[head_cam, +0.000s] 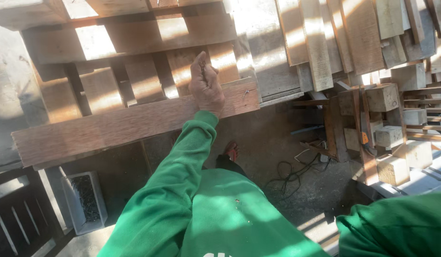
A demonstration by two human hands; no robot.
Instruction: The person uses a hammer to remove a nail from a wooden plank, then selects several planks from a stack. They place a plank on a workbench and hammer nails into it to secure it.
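Observation:
My left hand (pixel 206 88) reaches forward in a green sleeve and rests on a long reddish wooden plank (pixel 111 128) that lies across a pallet frame (pixel 135 43). Its fingers are closed, pinching a thin dark piece that looks like a nail, held upright over the plank's far edge. Another small nail (pixel 245 93) sticks out of the plank near its right end. Of my right arm only the green sleeve (pixel 396 223) shows at the bottom right; the hand is out of view.
A grey box of nails (pixel 85 200) stands on the floor at lower left beside a dark slatted frame (pixel 16 219). Stacked boards (pixel 325 43) and wood blocks (pixel 392 138) crowd the right. Cables (pixel 292 173) lie on the concrete. My red-sandalled foot (pixel 231 151) is below the plank.

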